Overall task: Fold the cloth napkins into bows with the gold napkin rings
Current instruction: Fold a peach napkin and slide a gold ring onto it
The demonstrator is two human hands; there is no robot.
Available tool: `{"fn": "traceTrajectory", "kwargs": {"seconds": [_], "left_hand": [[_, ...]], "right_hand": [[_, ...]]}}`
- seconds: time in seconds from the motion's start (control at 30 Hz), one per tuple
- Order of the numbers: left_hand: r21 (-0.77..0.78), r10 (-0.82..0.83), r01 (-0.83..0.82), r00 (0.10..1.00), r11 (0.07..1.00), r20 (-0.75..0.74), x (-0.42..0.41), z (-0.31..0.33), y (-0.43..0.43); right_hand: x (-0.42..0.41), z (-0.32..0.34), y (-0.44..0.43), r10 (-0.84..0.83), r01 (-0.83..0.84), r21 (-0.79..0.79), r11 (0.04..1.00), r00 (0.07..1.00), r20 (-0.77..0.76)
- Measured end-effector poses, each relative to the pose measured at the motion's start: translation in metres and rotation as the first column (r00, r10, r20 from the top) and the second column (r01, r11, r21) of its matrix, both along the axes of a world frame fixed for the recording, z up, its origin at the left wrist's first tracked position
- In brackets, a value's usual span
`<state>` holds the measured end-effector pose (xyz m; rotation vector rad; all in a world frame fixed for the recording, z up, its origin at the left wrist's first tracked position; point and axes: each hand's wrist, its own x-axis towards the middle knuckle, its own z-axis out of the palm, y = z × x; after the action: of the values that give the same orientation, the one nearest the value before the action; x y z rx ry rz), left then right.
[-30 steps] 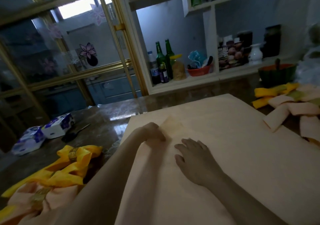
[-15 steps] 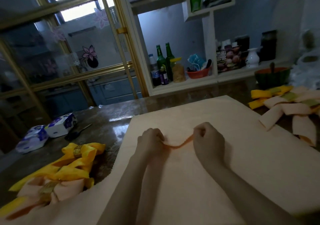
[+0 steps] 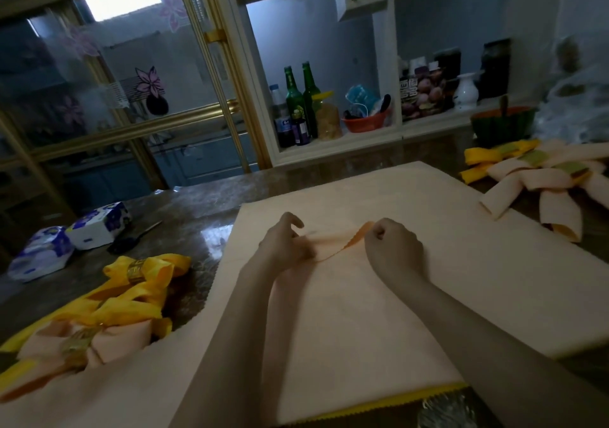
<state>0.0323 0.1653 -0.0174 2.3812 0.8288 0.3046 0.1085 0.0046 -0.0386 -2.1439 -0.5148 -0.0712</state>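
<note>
Spreading across most of the dark stone table (image 3: 184, 210) is a big peach napkin (image 3: 379, 312), laid flat right in front of the person, with a thin yellow edge (image 3: 362, 409) peeking out from under its near side. Off to the right sits a heap of finished bows (image 3: 540, 177). On the left lie a yellow bow (image 3: 158, 282) and a peach bow (image 3: 112, 335), each cinched through a gold ring (image 3: 137, 270).

Both arms reach to the middle of the napkin. The right hand (image 3: 393, 249) is curled into a fist, gripping a pinch of cloth. The left hand (image 3: 285, 244) seems to pinch the other end between thumb and fingers, with one finger lifted clear. Between them a small raised ridge (image 3: 342, 246) of napkin stands up off the flat sheet.

I'd judge this as the very start of a new bow, the first pleat being gathered at the centre. Next it wants more pleats stacked evenly to each side, then a ring slid on. No spare ring shows near the hands.

The left fingertips are smeared by motion, so that pinch is hard to be sure of. The room is dim, and the right heap and the peach bow run out of view.
</note>
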Motion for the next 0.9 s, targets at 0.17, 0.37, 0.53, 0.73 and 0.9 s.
{"fn": "traceTrajectory", "kwargs": {"seconds": [0.17, 0.37, 0.53, 0.73, 0.9], "left_hand": [[0.319, 0.045, -0.040, 0.999, 0.947, -0.006, 0.009, -0.011, -0.005], [0.503, -0.037, -0.028, 0.992, 0.864, 0.119, 0.016, -0.024, -0.021], [0.491, -0.072, -0.003, 0.988, 0.871, 0.134, 0.016, -0.023, -0.027], [0.423, -0.055, -0.023, 0.984, 0.906, 0.170, 0.015, -0.025, -0.027], [0.408, -0.065, -0.008, 0.984, 0.913, 0.164, 0.016, -0.028, -0.023]], "right_hand": [[0.001, -0.003, 0.000, 0.007, -0.007, -0.016, 1.000, 1.000, 0.012], [0.002, -0.003, -0.001, 0.029, -0.026, -0.067, 0.997, 0.999, 0.046], [-0.001, -0.003, -0.001, 0.099, -0.074, -0.165, 0.984, 0.983, 0.153], [0.004, 0.012, 0.021, 0.370, -0.261, -0.364, 0.894, 0.889, 0.269], [0.013, 0.006, 0.040, 0.501, -0.332, -0.454, 0.827, 0.802, 0.326]]}}
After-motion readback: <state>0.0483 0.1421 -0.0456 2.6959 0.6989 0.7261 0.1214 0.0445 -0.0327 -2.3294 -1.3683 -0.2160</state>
